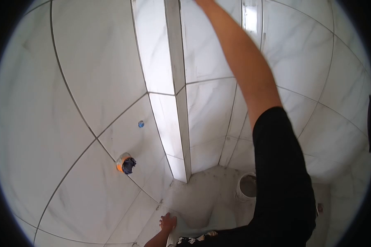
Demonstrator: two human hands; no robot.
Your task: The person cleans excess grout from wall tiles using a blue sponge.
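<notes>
My right arm, in a black sleeve, reaches up across the tiled wall and leaves the head view at the top edge. Its hand is out of sight. Low in the frame, my left hand hangs near the foot of the left wall, its fingers loosely bent and a little apart. I see no object in its fingers. The white marbled tiles around the raised arm have dark joint lines. A narrow tiled column stands out from the wall left of the arm.
An orange-rimmed pipe opening stuffed with dark material sticks out of the left wall. Above it is a small blue plug. A white bucket with grey contents stands on the dusty floor, partly behind my sleeve.
</notes>
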